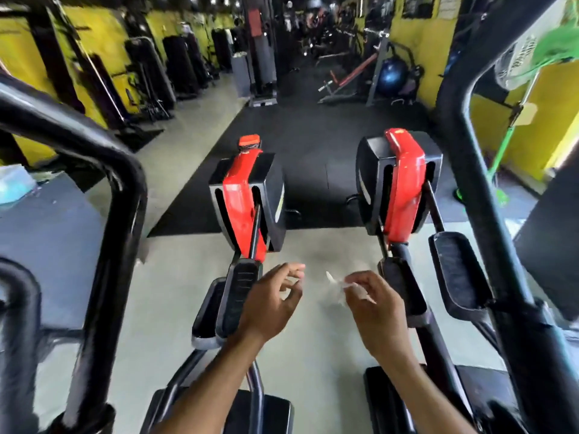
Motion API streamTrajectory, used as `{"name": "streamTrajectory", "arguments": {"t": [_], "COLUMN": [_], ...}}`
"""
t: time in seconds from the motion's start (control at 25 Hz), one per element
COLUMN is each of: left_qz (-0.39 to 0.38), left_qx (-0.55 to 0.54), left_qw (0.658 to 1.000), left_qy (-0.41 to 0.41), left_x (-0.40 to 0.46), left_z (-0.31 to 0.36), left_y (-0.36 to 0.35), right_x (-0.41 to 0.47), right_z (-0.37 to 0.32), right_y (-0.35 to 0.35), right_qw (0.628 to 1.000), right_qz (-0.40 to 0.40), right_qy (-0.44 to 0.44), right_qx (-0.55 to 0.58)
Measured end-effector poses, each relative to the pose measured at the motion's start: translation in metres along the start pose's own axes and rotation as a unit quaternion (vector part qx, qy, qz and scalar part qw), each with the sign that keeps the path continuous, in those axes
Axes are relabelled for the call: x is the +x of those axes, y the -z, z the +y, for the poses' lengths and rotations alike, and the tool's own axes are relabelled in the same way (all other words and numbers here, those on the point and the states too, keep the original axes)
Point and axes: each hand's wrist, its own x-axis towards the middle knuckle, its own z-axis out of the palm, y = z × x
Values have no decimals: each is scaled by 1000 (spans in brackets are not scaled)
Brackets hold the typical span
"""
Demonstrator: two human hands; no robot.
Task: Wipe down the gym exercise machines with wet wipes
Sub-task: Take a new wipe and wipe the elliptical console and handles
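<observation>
a thin, crumpled white wet wipe (343,285) (blurred) is pinched by the right hand (372,311); the left hand (271,300) hangs loose-fingered, empty, apart, over bare floor (313,249) between two red-and-black machines (247,195).

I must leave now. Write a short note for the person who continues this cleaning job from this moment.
Left hand: fingers loosely curled, holding nothing, beside the left pedal.
Right hand: pinches a crumpled wet wipe, in the air between the two pedals.
The wipe touches no machine now.
Two machines with red covers, left and right, stand just ahead.
Done: cannot tell which parts were wiped.
Left: wipe the pedals, the covers and the black frame bars.
</observation>
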Motion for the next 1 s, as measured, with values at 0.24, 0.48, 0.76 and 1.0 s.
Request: {"name": "streamTrajectory", "arguments": {"t": [0.24, 0.48, 0.76, 1.0], "left_qz": [-56, -131, -220, -287], "left_qx": [28, 34, 16, -27], "left_qw": [998, 989, 968, 945], "left_qy": [-25, -63, -116, -153], "left_x": [84, 181, 286, 332], "left_z": [-8, -8, -23, -38], "left_y": [-59, -104, -155, -182], "right_x": [37, 87, 155, 182], "right_z": [30, 54, 61, 81], "right_y": [17, 33, 32, 39], "right_qw": [998, 987, 979, 965], "right_qz": [12, 88, 146, 206], "right_qy": [-64, -113, -57, -78], "right_qx": [21, -76, -127, -140]}}
